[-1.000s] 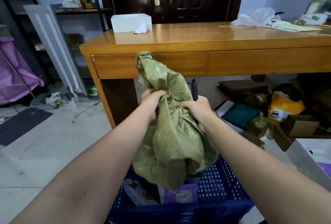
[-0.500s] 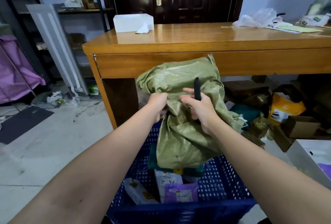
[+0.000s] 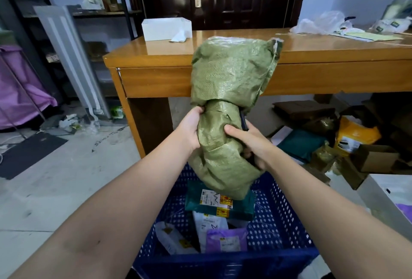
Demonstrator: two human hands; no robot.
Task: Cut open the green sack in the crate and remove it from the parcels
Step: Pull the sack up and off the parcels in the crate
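Observation:
The green woven sack [image 3: 225,91] hangs rolled and bunched in the air above the blue perforated crate [image 3: 274,218]. My left hand [image 3: 189,129] grips its left side. My right hand [image 3: 249,142] presses on its right side and also holds a black cutter [image 3: 243,120], whose tip sticks up behind the fingers. Inside the crate lie several parcels: a dark green one [image 3: 240,208] with labels, a white one [image 3: 207,225], a purple one [image 3: 225,240] and another white one [image 3: 171,238]. The sack's lower end hangs just over the dark green parcel.
A wooden desk [image 3: 156,55] stands right behind the sack, with a white box [image 3: 165,28] and plastic bags [image 3: 321,25] on top. Cardboard boxes and parcels [image 3: 354,136] pile up under the desk at right. A white bin [image 3: 379,198] stands beside the crate.
The sack has been folded and rolled into a tighter upright bundle and lifted higher. Both hands shifted their hold lower on it. More parcels now show in the crate.

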